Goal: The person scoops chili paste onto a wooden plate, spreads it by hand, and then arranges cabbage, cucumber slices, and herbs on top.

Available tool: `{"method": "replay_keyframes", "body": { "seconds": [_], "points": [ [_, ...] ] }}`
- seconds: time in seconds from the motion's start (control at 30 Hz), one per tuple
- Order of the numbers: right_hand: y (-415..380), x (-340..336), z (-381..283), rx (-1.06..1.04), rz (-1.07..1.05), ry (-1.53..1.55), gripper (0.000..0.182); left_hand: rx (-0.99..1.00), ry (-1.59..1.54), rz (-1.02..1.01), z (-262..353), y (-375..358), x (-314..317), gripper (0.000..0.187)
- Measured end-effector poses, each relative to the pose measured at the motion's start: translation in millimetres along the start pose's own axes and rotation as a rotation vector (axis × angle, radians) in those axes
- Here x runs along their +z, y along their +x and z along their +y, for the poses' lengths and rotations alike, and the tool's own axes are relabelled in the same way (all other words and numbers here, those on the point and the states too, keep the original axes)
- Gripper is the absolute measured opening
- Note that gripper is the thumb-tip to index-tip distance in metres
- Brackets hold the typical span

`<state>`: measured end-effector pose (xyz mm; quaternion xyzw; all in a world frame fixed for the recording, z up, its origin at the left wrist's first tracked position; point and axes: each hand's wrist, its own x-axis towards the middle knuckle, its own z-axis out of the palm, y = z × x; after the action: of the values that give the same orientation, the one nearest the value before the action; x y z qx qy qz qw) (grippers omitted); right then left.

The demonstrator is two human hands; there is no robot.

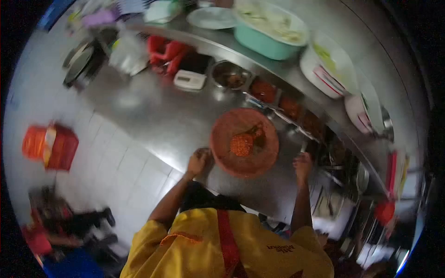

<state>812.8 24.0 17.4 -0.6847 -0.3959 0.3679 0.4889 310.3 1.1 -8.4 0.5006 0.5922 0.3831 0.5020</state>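
Note:
A wide reddish-brown clay bowl (222, 160) rests on the steel counter. Inside it lie a mound of orange-red paste (241, 145) and some darker sauce. At the bowl's left rim is my left hand (198, 162), its fingers blurred and partly hidden, so its grip is unclear. My right hand (303, 166) is to the right of the bowl, apart from it, fingers closed around something small that I cannot make out, below the row of sauce containers (290, 107).
Behind the bowl stand a steel pot (227, 76), a scale (190, 79) and a red basket (167, 53). A raised shelf carries a green tub (264, 44) and white tubs (324, 74). Orange crate (62, 148) on the floor left; a person (60, 217) lower left.

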Motion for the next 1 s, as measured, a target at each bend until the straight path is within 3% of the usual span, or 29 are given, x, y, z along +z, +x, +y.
{"method": "replay_keyframes", "body": {
  "seconds": [0.03,0.1,0.17,0.23,0.3,0.37,0.43,0.53,0.6,0.7,0.8,0.93,1.0],
  "points": [
    [-34,17,-33,0.049,-0.188,-0.111,0.030,0.074,0.051,-0.035,-7,13,21,0.043],
    [-82,72,-66,0.023,-0.241,-0.129,0.015,0.088,0.202,0.173,-38,36,60,0.050],
    [-76,92,36,-0.196,-0.309,-0.509,0.018,0.071,0.201,0.042,-34,41,53,0.055],
    [-107,138,-19,-0.456,-0.196,-0.702,0.020,0.044,0.212,-0.069,-21,53,35,0.058],
    [-123,182,-35,-0.532,-0.085,-0.813,0.020,-0.010,0.234,-0.165,2,68,9,0.059],
    [-128,212,-43,-0.452,-0.156,-0.919,0.020,0.029,0.059,-0.006,9,90,-13,0.055],
    [-130,232,-48,-0.207,-0.414,-1.008,0.021,0.102,0.040,0.080,15,101,-43,0.049],
    [-101,223,12,-0.059,-0.187,-0.993,0.025,0.286,0.262,0.132,21,111,-102,0.038],
    [-95,234,-6,-0.100,-0.281,-1.052,0.024,0.393,0.427,0.212,6,101,-118,0.030],
    [-101,276,-50,-0.159,-0.439,-1.097,0.024,0.597,0.697,0.135,-3,96,-121,0.024],
    [-105,259,-46,-0.216,-0.642,-1.135,0.025,0.499,0.703,0.057,-6,99,-123,0.021],
    [-71,263,-52,-0.178,-0.468,-1.059,0.027,0.569,0.763,0.122,-5,101,-119,0.020],
    [-80,279,-60,-0.199,-0.522,-1.043,0.028,0.542,0.740,0.088,-6,97,-121,0.020]
  ]
}}
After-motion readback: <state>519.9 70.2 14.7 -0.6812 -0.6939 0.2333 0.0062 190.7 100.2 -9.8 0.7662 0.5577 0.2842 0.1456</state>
